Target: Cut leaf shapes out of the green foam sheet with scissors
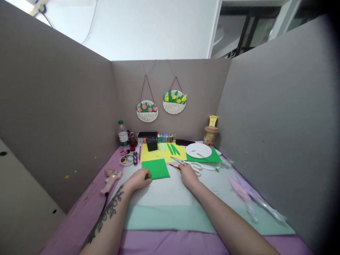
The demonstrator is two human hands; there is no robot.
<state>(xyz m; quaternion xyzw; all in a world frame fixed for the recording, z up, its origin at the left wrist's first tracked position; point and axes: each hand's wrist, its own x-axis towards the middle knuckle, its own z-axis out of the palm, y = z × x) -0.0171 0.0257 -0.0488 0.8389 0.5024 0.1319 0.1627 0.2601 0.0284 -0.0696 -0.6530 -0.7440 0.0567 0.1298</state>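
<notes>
A square green craft sheet (156,169) lies on the pale work surface, its lower left corner under the curled fingers of my left hand (140,179). My right hand (187,174) is to the right of that sheet, fingers bent down. A slim dark-and-orange pencil-like tool (175,167) runs up to its fingertips. White-handled scissors (196,165) lie partly behind this hand, blades pointing left. The hand covers part of both tools, so its exact grip is hidden. Cut green leaf strips (173,149) rest on yellow sheets (147,156) farther back.
A white paper plate (198,150) lies over another green sheet (215,156). A pink glue gun (112,180), tape roll (126,160) and bottle (123,135) are left; plastic packets (243,193) right. Two decorated plates (147,111) hang on the grey back panel (202,99).
</notes>
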